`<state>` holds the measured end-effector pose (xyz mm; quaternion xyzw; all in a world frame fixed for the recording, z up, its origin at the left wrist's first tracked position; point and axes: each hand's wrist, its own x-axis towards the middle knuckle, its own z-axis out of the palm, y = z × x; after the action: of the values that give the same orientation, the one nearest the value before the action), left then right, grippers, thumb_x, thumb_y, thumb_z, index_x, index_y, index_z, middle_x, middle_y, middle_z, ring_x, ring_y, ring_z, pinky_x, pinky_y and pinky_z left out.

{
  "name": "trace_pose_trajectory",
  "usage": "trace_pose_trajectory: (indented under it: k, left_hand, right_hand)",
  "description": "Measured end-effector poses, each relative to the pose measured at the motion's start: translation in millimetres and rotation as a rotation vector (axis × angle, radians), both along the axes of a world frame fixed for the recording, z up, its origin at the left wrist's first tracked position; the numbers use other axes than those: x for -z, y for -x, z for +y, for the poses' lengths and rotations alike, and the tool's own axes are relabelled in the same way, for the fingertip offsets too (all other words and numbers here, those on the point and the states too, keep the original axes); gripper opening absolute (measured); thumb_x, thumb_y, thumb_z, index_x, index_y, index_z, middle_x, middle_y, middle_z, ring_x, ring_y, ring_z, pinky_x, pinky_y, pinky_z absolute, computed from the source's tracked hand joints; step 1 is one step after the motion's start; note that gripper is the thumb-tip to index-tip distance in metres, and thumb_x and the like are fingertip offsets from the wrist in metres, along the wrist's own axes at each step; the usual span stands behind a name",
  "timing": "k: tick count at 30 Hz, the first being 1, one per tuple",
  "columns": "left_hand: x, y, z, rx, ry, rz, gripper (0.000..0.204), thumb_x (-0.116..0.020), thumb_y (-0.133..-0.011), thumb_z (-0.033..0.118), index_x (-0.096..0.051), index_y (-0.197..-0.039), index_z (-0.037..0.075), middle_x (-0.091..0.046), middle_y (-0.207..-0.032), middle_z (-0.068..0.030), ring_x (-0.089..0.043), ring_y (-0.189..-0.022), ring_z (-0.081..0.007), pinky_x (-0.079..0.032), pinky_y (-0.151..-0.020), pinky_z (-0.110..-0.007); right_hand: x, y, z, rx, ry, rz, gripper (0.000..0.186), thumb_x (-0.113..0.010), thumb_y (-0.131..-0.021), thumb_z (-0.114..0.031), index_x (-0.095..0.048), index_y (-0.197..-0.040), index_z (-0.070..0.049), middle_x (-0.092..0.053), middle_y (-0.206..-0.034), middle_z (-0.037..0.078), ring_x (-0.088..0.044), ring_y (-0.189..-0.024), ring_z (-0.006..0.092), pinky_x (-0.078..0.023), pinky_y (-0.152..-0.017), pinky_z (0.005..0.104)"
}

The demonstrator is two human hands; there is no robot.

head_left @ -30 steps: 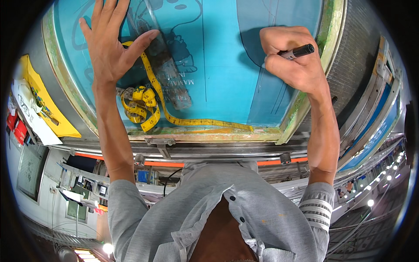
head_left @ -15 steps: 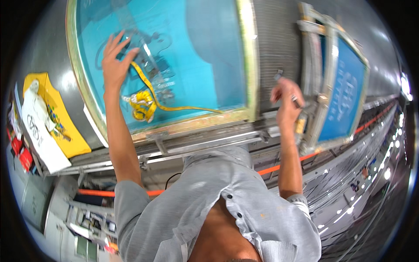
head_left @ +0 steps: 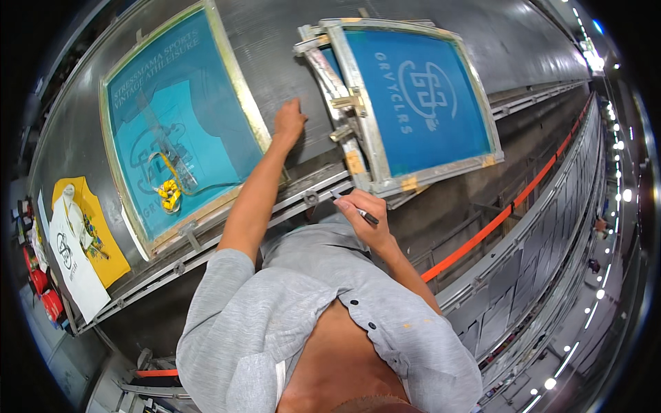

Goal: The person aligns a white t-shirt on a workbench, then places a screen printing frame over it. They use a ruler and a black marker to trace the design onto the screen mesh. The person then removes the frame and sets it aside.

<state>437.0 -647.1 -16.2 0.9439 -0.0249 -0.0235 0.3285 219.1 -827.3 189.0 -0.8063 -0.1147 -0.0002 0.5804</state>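
The right hand [head_left: 361,213], at about 6 o'clock near the chest, grips a dark marker [head_left: 359,211], pulled back off the teal screen [head_left: 186,124]. The left hand [head_left: 289,118], fingers loose, has left the yellow tape measure [head_left: 167,195] lying at 9 o'clock and now rests on the grey surface [head_left: 275,41] beside the blue screen [head_left: 420,96], so attention seems to shift there.

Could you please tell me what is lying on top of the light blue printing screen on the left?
A coiled yellow tape measure lies on the light blue screen, with a clear plastic piece beside it. Whatever is under the screen is covered.
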Motion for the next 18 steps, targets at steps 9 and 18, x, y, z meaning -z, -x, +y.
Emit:
trace_pose_trajectory:
  k: [9,18]
  left_hand:
    - [-59,35,10,-0.427,0.96,0.463,0.02,-0.068,-0.082,0.001,-0.064,-0.102,0.003,-0.071,-0.087,-0.0107,-0.072,-0.074,-0.0233,-0.056,-0.065,-0.036]
    - [-164,161,47,-0.146,2.007,0.453,0.021,-0.071,-0.088,0.006,-0.063,-0.107,0.012,-0.068,-0.109,-0.0064,-0.065,-0.107,-0.0245,-0.055,-0.091,-0.043]
  right_hand:
    - [13,17,-32,0.249,-0.482,0.192,0.021,-0.057,-0.086,0.001,-0.057,-0.106,0.002,-0.058,-0.072,0.002,-0.054,-0.065,0.0074,-0.045,-0.061,0.0232]
    - [-24,-40,39,0.119,-0.54,-0.129,0.006,-0.063,-0.089,0.003,-0.058,-0.091,0.001,-0.059,-0.091,0.006,-0.051,-0.073,0.0073,-0.04,-0.061,0.0211]
